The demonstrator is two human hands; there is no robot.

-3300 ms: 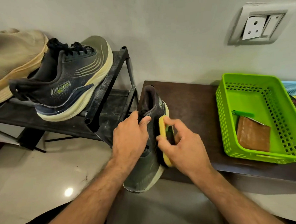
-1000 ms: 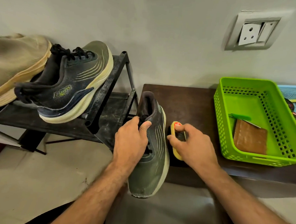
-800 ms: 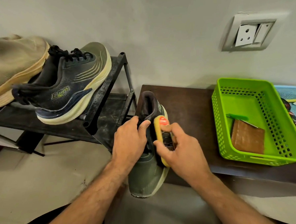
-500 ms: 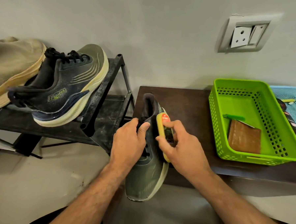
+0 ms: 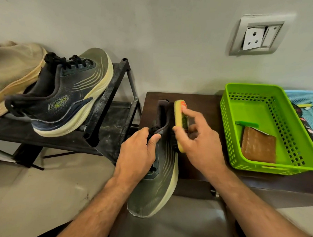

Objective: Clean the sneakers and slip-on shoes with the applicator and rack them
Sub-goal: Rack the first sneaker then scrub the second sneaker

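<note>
Scrubbing second sneaker (image 5: 157, 182), gripped by left hand (image 5: 137, 153); right hand (image 5: 196, 140) pinching applicator (image 5: 179, 123); racking next, probably.

Legible markings: one stylised logo in yellow-green outline on the outer heel side of the racked sneaker (image 5: 62, 95); its characters cannot be read with certainty. The applicator (image 5: 179, 122) carries an orange label at its top end, with print too blurred to read. Items in the blue basket (image 5: 310, 108) show coloured print, also illegible. No numbers or signs are readable.
</note>
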